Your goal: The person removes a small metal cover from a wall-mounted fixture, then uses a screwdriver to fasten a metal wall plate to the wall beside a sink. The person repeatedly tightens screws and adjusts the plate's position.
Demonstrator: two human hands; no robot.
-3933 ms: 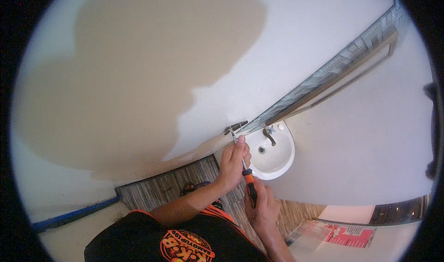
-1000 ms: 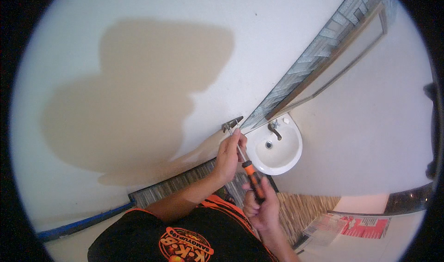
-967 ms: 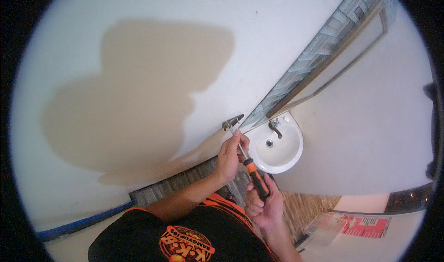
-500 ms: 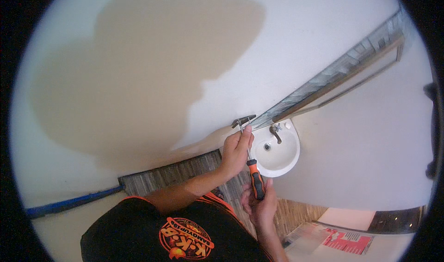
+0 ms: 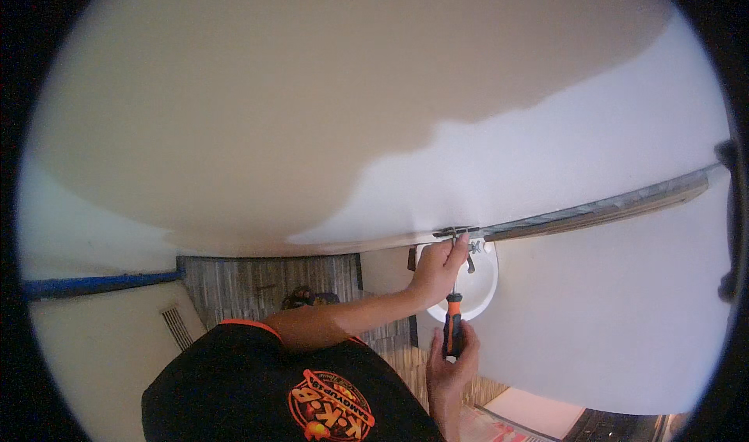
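Observation:
An orange-and-black screwdriver (image 5: pixel 453 305) points away from me, its tip at a small dark metal bracket (image 5: pixel 446 233) on the white wall. My right hand (image 5: pixel 452 362) is closed round the lower end of its handle. Up by the bracket, my left hand (image 5: pixel 438 269) has thumb and fingers pinched together along the screwdriver's thin shaft. The left fingers partly hide the shaft and the tip, so exact contact with the bracket cannot be made out.
Below the bracket is a white washbasin (image 5: pixel 488 294) with a dark tap (image 5: pixel 471 266). A wood-framed panel (image 5: pixel 608 214) runs along the wall to the right. A blue strip (image 5: pixel 101 284) lies along the wall's left foot, above a striped wood-look floor (image 5: pixel 242 286).
My view has tilted, so the wall's edge looks more level. Both hands and the screwdriver sit lower and further right in the picture, still held at the bracket.

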